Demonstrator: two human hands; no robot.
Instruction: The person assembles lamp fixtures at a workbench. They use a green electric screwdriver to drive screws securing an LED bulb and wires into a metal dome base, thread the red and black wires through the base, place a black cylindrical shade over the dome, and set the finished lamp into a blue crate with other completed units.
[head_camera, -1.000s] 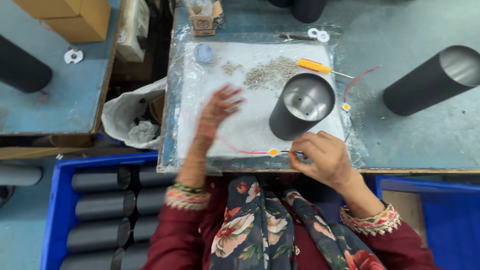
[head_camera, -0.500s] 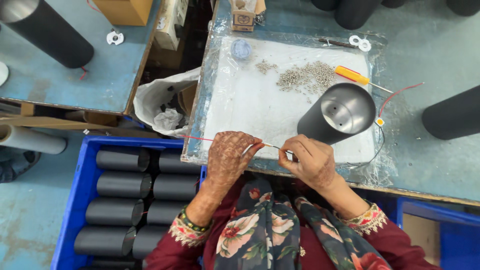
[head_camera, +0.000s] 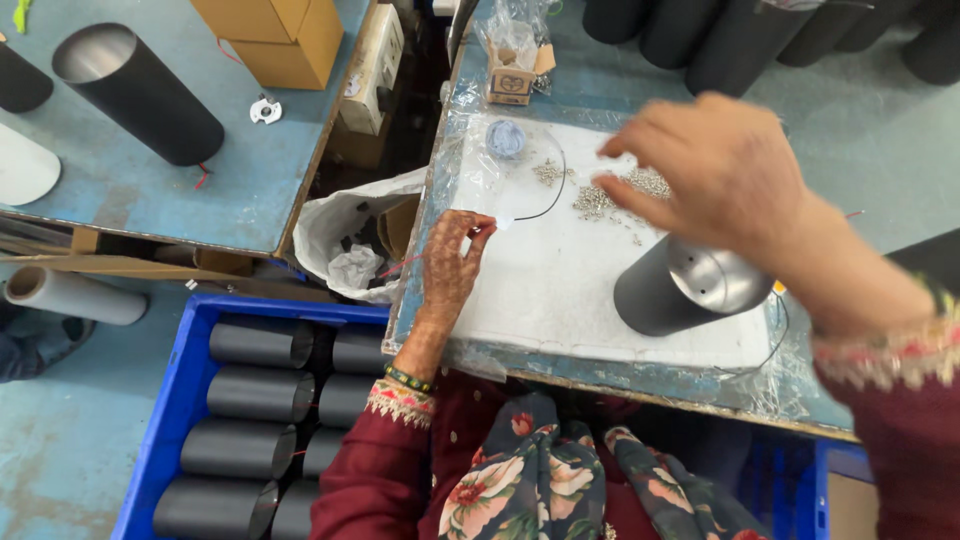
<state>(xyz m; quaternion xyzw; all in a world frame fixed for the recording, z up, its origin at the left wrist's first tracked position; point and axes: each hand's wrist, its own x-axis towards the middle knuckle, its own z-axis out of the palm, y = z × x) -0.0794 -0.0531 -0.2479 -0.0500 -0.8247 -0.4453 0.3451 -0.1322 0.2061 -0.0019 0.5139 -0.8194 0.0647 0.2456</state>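
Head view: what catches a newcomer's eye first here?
The right hand looms large, fingers spread above a scatter of small metal screws on the white work mat. Just below it, a black metal cylinder stands on the mat. At the mat's left edge, the left hand pinches a thin wire.

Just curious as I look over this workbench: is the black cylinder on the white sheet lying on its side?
No, the black cylinder stands upright on the white sheet, its open metal-lined top facing the camera.
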